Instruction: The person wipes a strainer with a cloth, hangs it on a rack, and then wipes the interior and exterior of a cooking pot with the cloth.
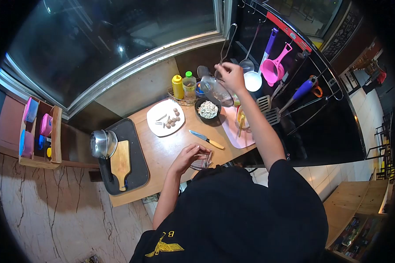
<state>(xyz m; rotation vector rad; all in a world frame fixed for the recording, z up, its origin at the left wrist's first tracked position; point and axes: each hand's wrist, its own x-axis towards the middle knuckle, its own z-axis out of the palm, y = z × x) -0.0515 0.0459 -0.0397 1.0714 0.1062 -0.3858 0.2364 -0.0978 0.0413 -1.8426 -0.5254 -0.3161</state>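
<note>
My right hand [231,76] is raised over the back of the table, its fingers pinched at a thin looped metal utensil [229,41]. Its lower end is hard to make out. Just below that hand is a clear glass vessel [221,93]. My left hand [192,155] lies open at the table's near edge, beside a checkered cloth [202,161]. Between the hands, a knife [210,140] with a wooden handle lies on the table. A dark bowl [207,110] holds a chopped whitish-green food. On a white plate [156,113] are several small brown round pieces and some slices.
A black tray [138,168] at left bears a steel pot [103,143] and a wooden cutting board [120,160]. Yellow and green-capped bottles [177,87] stand at the back. Utensils, including a pink strainer [272,71], hang at right above a pink board [232,131].
</note>
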